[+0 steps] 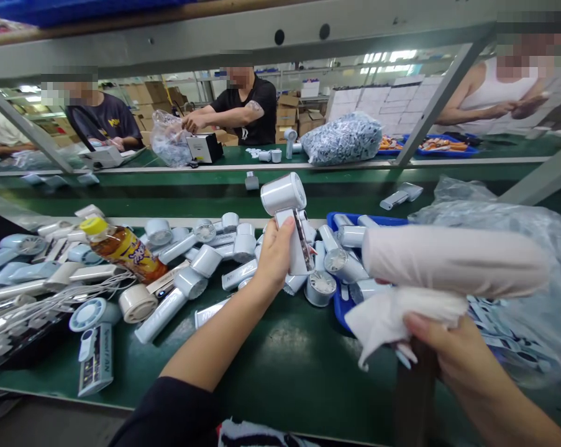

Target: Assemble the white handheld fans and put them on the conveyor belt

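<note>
Above a green surface (280, 360), a worker's left fingers (286, 231) pinch a fan (282, 194) at twelve o'clock, the right fingers (419, 325) a cloth (387, 312) toward one, apparently a wiping step whose next move calls for a steady hold.

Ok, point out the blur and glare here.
Head view: the white roll and right hand look blurred; head view: the left hand is sharper; head view: a soft sheen shows on the green tabletop.

Factory workshop: green workbench (280, 379), heaped fans (207, 261), stacked cartons (150, 93)
</note>
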Demonstrator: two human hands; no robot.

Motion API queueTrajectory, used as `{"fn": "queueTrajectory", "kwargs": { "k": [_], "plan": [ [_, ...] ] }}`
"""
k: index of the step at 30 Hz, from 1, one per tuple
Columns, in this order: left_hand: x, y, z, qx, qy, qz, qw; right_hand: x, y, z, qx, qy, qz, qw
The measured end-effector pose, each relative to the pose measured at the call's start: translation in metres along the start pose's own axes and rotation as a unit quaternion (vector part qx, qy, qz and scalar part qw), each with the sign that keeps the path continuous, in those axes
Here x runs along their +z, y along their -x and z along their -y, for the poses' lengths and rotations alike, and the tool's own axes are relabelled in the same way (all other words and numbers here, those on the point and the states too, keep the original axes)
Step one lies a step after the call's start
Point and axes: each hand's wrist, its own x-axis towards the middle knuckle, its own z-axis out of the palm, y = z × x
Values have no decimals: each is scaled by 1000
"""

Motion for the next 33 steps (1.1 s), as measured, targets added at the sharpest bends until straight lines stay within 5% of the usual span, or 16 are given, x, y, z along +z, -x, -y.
{"fn": "queueTrajectory", "kwargs": {
  "k": [5,7,10,13,19,25,30,33],
  "plan": [
    [2,5,7,63,-12,-3,998,31,-27,16,-16,28,88,996],
    [1,7,6,48,-13,12,999,35,-28,17,-14,-10,74,997],
    [-2,6,4,48,-33,17,998,36,-25,16,-29,-23,36,999],
    [-4,3,5,92,-55,5,994,37,-26,13,-29,21,61,998],
    [-4,2,12,43,-71,23,996,41,-28,12,-50,13,15,999],
    [-3,5,13,17,-81,31,996,38,-26,14,-23,-16,37,999],
    [-1,10,10,101,-121,20,987,40,-23,13,13,-26,64,998],
    [0,12,8,56,-108,47,991,37,-23,16,35,-85,71,993]
  ]
}}
